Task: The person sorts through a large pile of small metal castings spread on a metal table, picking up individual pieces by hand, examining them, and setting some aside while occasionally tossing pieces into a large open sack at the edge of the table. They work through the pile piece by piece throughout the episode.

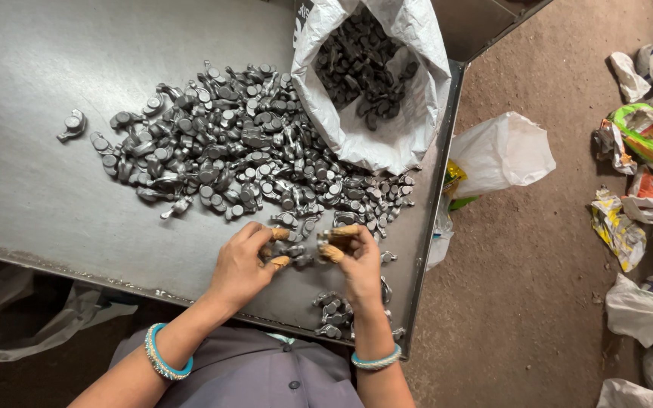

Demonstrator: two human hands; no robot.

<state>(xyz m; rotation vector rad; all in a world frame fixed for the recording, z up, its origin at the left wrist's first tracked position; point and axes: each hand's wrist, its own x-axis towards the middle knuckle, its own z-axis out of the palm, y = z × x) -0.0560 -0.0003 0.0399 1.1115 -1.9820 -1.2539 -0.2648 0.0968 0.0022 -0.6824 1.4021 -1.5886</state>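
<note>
Grey metal parts [243, 151] lie in a big heap on the surface [32, 181], far from us. Our right hand [358, 261] closes its grip on one small part [325, 240] at the near edge, and our left hand [242, 264] pinches another part [296, 259] just beside it.

The metal parts [236, 151] are showing dark grey with a dull sheen — the counter [32, 189] beneath them is reading a lighter, brushed grey. Above the parts, the sack [387, 143] is gleaming white, its contents near black. Tan caps are covering the fingertips [280, 233]. The bangles [162, 355] are glinting turquoise and silver — the garment [243, 374] is looking plain mauve-grey.
</note>
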